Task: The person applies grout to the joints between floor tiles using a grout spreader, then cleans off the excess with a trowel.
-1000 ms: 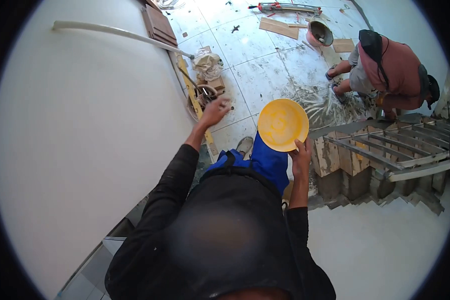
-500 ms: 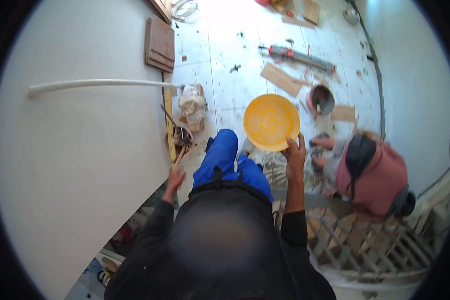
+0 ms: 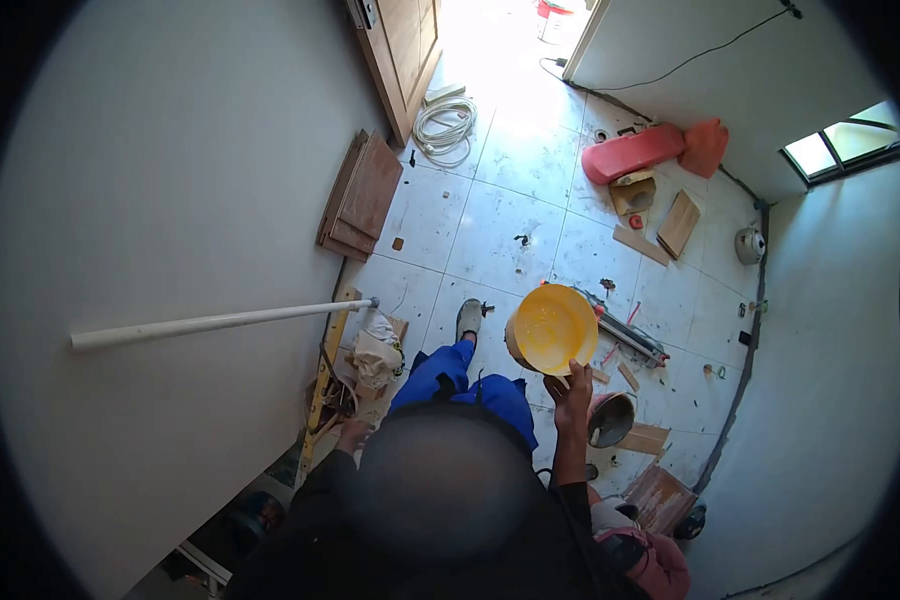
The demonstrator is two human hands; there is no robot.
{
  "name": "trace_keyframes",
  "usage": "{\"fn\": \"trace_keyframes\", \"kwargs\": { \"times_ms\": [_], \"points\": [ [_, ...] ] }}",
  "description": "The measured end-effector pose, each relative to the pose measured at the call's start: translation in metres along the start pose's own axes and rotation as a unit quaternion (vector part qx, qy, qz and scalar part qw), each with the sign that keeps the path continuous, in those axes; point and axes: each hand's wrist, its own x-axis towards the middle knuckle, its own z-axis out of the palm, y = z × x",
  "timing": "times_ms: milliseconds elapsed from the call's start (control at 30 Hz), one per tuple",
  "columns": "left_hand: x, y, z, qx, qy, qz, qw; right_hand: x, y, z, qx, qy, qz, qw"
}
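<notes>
A round yellow plastic basin [image 3: 553,325] is tilted in front of me, its inside smeared and its outer wall showing on the left. My right hand [image 3: 572,395] grips it by the near rim, thumb on top and fingers underneath. Down by my left side hangs my left hand [image 3: 354,434], close to the wall and the yellow spirit level [image 3: 316,410]; its fingers are too blurred to read. Below the basin, on the tiled floor, stands a dirty bucket [image 3: 611,418] with something inside. A red-and-grey tile cutter [image 3: 625,335] lies just beyond the basin.
A co-worker in a pink top [image 3: 660,568] is low at the bottom right. A white pipe [image 3: 210,325] juts across at left, above a cloth bundle [image 3: 375,352]. Brown boards [image 3: 365,195] lean on the wall. Coiled hose [image 3: 444,130] lies near the wooden door [image 3: 400,50]; red containers [image 3: 635,153] lie farther right.
My view has swung forward and up, showing the doorway and more floor. I have stepped ahead, one foot out front. The basin stays in my right hand, now tilted; the co-worker sits lower in view.
</notes>
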Motion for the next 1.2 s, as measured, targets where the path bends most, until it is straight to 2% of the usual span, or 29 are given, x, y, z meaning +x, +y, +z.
{"fn": "trace_keyframes", "kwargs": {
  "times_ms": [33,67,100,133,200,267,300,367,433,500,567,667,700,767,800,900,1000,1100,1167,1200],
  "points": [
    [0.002,0.1,0.018,0.007,0.019,0.118,0.993,0.019,-0.016,0.017,0.017,0.017,0.008,1.0],
    [-0.014,0.206,0.032,0.098,0.061,0.273,0.955,0.037,-0.038,0.031,0.006,0.011,0.009,1.0],
    [-0.041,0.318,0.046,0.191,0.137,0.411,0.881,0.057,-0.059,0.044,-0.007,0.008,0.015,1.0],
    [-0.063,0.421,0.06,0.161,0.088,0.424,0.887,0.076,-0.079,0.057,-0.01,0.004,0.013,1.0],
    [-0.152,0.601,0.084,0.13,0.076,0.531,0.834,0.112,-0.119,0.089,-0.013,-0.004,0.0,1.0],
    [-0.209,0.743,0.104,0.08,0.061,0.616,0.782,0.154,-0.155,0.121,-0.021,0.008,-0.011,1.0],
    [-0.23,0.803,0.111,0.057,0.049,0.652,0.754,0.178,-0.17,0.135,-0.024,0.012,-0.024,0.999],
    [-0.257,0.9,0.125,0.017,0.03,0.675,0.737,0.235,-0.203,0.167,-0.044,-0.01,-0.03,0.999],
    [-0.24,0.978,0.135,0.022,0.047,0.672,0.739,0.3,-0.236,0.203,-0.042,-0.011,-0.035,0.998],
    [-0.192,1.019,0.138,0.039,0.075,0.626,0.775,0.368,-0.277,0.243,-0.028,-0.022,-0.007,0.999],
    [-0.116,1.016,0.133,0.095,0.084,0.528,0.839,0.43,-0.325,0.29,-0.064,-0.032,0.003,0.997],
    [-0.038,0.948,0.109,0.134,0.004,0.392,0.91,0.512,-0.401,0.371,-0.076,-0.029,-0.029,0.996],
    [-0.01,0.915,0.101,0.092,0.001,0.332,0.939,0.539,-0.428,0.398,-0.093,-0.032,-0.043,0.994],
    [-0.013,0.864,0.09,0.022,0.034,0.208,0.977,0.593,-0.473,0.447,-0.119,-0.063,-0.065,0.989],
    [-0.004,0.837,0.08,0.044,0.033,0.206,0.977,0.618,-0.496,0.472,-0.121,-0.085,-0.073,0.986],
    [-0.05,0.841,0.072,0.175,0.031,0.107,0.978,0.696,-0.555,0.544,-0.127,-0.131,-0.073,0.98],
    [-0.053,0.921,0.079,0.243,0.017,0.107,0.964,0.776,-0.595,0.619,-0.127,-0.168,-0.064,0.976],
    [-0.029,1.048,0.074,0.242,0.022,0.135,0.961,0.851,-0.637,0.694,-0.122,-0.177,-0.049,0.975],
    [-0.001,1.159,0.064,0.176,0.03,0.17,0.969,0.895,-0.663,0.736,-0.123,-0.151,0.004,0.981],
    [0.023,1.229,0.062,0.051,0.022,0.181,0.982,0.916,-0.677,0.757,-0.114,-0.145,0.008,0.983]
  ]
}}
